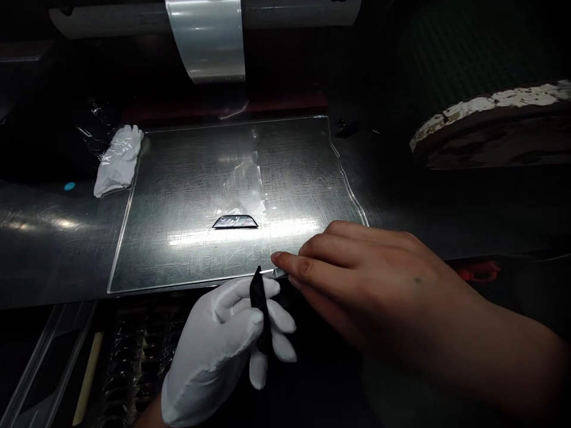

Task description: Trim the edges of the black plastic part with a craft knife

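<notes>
My left hand (pixel 227 339), in a white glove, is closed on a slim black piece (pixel 261 315) with a pointed upper end, held upright between thumb and fingers. Just right of it, my bare right hand (pixel 343 273) has its fingers pressed together at the front edge of a clear sheet (pixel 178 172). A small greyish bit (pixel 280 272) shows under its fingertips; what it is I cannot make out. On the scratched sheet lies a flat trapezoid piece (pixel 235 222), dark-rimmed with a shiny, wrinkled face.
A roll of clear film (pixel 209 41) hangs on a bar at the back. A white glove (pixel 119 160) lies at the sheet's left edge. Below left stands a tray of dark pieces (pixel 138 356). A red-handled object (pixel 479 270) is at right, under a large round object (pixel 491 119).
</notes>
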The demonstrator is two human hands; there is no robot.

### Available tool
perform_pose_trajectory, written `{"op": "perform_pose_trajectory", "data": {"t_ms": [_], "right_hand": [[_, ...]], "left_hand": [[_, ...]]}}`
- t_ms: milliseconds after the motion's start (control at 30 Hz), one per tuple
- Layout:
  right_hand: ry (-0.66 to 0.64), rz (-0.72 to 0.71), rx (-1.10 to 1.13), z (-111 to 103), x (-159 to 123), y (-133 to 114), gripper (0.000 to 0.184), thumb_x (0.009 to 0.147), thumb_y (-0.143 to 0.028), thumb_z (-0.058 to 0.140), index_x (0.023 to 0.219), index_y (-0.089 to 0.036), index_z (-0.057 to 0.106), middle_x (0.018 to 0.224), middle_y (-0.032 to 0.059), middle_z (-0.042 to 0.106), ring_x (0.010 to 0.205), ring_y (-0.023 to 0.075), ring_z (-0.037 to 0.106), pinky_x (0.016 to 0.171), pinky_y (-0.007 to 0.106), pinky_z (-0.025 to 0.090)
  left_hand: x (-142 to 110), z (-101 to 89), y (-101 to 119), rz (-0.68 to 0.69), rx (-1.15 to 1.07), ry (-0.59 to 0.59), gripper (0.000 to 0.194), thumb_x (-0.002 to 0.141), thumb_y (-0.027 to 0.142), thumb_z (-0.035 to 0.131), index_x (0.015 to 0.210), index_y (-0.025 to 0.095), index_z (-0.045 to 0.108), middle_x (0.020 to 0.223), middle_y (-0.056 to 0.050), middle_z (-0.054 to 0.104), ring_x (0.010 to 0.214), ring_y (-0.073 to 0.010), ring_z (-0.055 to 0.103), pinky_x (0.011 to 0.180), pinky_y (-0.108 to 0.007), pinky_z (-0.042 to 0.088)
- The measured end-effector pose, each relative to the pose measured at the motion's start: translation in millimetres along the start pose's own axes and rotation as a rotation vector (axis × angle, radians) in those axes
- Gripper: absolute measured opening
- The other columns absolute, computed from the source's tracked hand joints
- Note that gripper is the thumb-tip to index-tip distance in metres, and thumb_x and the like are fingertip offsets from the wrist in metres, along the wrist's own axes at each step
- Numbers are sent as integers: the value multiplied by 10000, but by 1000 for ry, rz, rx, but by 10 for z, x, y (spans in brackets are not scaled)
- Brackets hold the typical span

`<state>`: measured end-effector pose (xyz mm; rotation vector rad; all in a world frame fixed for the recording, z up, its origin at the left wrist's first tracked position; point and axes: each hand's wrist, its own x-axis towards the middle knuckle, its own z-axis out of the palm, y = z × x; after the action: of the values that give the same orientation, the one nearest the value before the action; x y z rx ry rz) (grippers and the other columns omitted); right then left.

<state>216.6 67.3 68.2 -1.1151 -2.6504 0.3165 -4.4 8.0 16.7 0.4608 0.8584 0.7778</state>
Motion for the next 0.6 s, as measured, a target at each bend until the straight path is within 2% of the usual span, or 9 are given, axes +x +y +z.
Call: {"op": "perform_pose_trajectory", "data": {"t_ms": [133,267,333,400,500,600], "right_hand": [[6,1,-4,20,1,-2,250,1073,-297,545,1185,-220,755,872,7,723,764,190,630,623,336,454],[78,-9,38,95,-47,7,274,1064,-259,564,1278,-167,706,942,27,749,820,201,672,690,347,524],[173,25,104,130,-89,14,282,1057,-201,568,1313,-136,668,1024,38,766,884,187,701,779,331,550],[232,84,199,141,-132,15,271,1052,-158,567,1311,-142,648,1095,27,771,927,146,716,835,275,547],[137,125,341,108,-185,-14,240,1056,-199,570,1281,-214,652,1107,-13,766,916,112,720,794,222,543],[4,116,360,52,-207,-88,224,1066,-258,551,1261,-266,662,1063,-25,768,882,139,731,734,256,554]], "left_hand": [[-3,-11,-9,-21,28,12,380,908,419,763,1205,193,698,925,-64,706,687,-160,705,428,-130,486],[5,-18,-10,13,-4,-23,319,949,387,714,1192,182,704,934,-80,736,663,-143,701,460,-139,484],[11,-17,-10,42,-67,-11,276,951,356,716,1164,181,721,940,-76,757,732,-164,733,554,-175,543],[17,-13,-12,89,-185,30,246,950,324,720,1159,195,735,974,-63,781,898,-197,759,772,-244,610],[27,-7,-12,192,-327,58,235,972,317,693,1168,202,750,1062,-58,810,1095,-231,737,1050,-354,562],[38,-1,-2,247,-358,52,226,990,312,669,1153,186,761,1103,-52,813,1111,-223,733,1068,-360,561]]}}
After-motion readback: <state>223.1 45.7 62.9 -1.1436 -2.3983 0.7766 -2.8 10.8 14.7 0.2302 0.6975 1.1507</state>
